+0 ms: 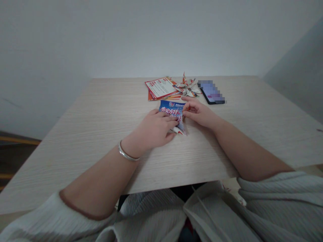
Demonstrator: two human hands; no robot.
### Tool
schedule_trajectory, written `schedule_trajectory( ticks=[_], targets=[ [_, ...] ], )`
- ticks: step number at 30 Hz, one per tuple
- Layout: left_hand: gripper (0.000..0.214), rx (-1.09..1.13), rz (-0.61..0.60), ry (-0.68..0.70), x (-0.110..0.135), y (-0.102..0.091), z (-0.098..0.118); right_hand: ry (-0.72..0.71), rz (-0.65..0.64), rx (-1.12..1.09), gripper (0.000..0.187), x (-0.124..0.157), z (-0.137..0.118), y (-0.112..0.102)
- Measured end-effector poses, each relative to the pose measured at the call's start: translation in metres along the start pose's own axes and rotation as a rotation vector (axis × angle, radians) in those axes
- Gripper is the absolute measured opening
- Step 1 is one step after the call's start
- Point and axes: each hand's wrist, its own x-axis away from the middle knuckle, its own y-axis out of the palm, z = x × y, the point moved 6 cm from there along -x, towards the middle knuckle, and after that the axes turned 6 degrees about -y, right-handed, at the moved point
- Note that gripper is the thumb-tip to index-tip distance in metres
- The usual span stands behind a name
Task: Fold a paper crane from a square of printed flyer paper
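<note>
A blue printed sheet of paper (pixel 172 105) with red and white lettering lies on the table, partly folded, with a white and red edge showing at its near side. My left hand (pixel 160 127) lies flat across its left and lower part, fingers stretched out. At the sheet's right edge my right hand (pixel 198 112) has thumb and forefinger pinched together on the paper. A silver bangle (pixel 126 153) circles my left wrist. The part of the sheet under my left palm is hidden.
Several printed leaflets (pixel 161 88) are stacked behind the sheet. Folded paper shapes (pixel 188 88) with pointed tips rest at the stack's right. A phone (pixel 213 94) lies right of them. The pale wooden table (pixel 88 127) meets a wall at its back edge.
</note>
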Motion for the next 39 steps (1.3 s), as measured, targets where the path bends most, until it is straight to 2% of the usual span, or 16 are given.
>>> schedule_trajectory(
  ticks=[4,8,13,14,17,19,23,25,27,33,39],
  targets=[
    [0.047,0.001,-0.002,-0.041,0.002,-0.003,-0.001,-0.065,-0.055,0.000,0.008,0.000,-0.004,-0.001],
    [0.049,-0.021,-0.030,-0.097,0.003,-0.005,-0.004,-0.158,-0.136,-0.043,0.011,-0.001,-0.007,0.002],
    [0.078,0.036,-0.024,-0.096,-0.001,-0.002,-0.001,-0.165,-0.111,-0.033,0.012,-0.001,-0.001,0.003],
    [0.076,0.040,-0.029,-0.096,-0.002,-0.001,0.000,-0.161,-0.114,-0.025,0.012,-0.001,0.000,0.004],
    [0.048,0.055,-0.089,-0.072,-0.003,0.001,0.001,-0.168,-0.140,0.007,0.012,0.000,0.000,0.003],
    [0.038,0.073,-0.133,-0.057,-0.002,0.002,0.001,-0.197,-0.162,0.030,0.013,0.001,-0.003,0.001],
    [0.035,0.129,-0.135,-0.061,0.000,0.001,-0.003,-0.274,-0.223,0.091,0.030,0.004,-0.008,0.000],
    [0.037,0.192,-0.109,-0.103,0.000,0.002,-0.008,-0.277,-0.264,0.115,0.044,0.006,-0.009,0.001],
    [0.038,0.263,-0.083,-0.142,0.000,0.003,-0.013,-0.266,-0.277,0.122,0.048,0.006,-0.010,0.003],
    [0.034,0.322,-0.085,-0.075,-0.001,0.004,-0.015,-0.286,-0.221,0.162,0.019,0.005,-0.009,0.006],
    [0.031,0.350,-0.146,-0.104,-0.004,0.007,-0.019,-0.302,-0.172,0.212,0.016,0.002,-0.013,0.007]
  ],
)
